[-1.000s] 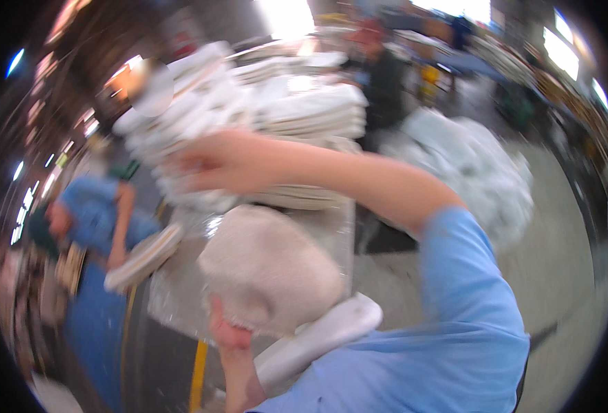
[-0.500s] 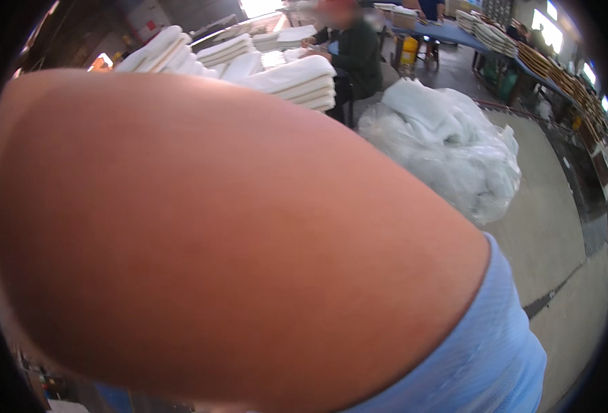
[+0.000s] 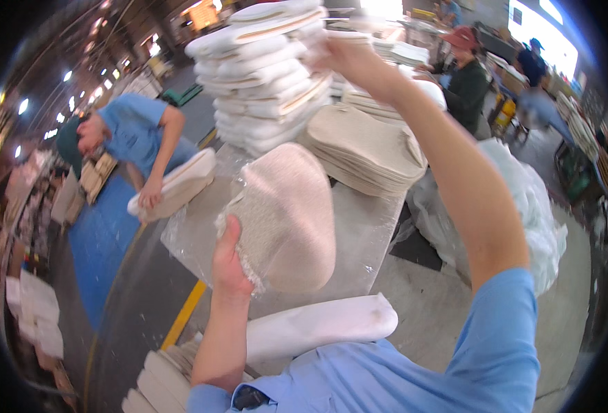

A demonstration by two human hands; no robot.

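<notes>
Left hand (image 3: pixel 231 270): clamped on beige pad (image 3: pixel 293 213), thumb over its near edge. Pad lies right of and beyond this hand, long axis roughly fore-and-aft. Right hand (image 3: pixel 342 60) farther from pad, beside white stack (image 3: pixel 259 86); blurred, finger closure cannot be told.

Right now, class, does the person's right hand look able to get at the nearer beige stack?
Probably yes: the right hand, though blurred, is close beyond the beige stack, whose top looks mostly uncovered.
</notes>
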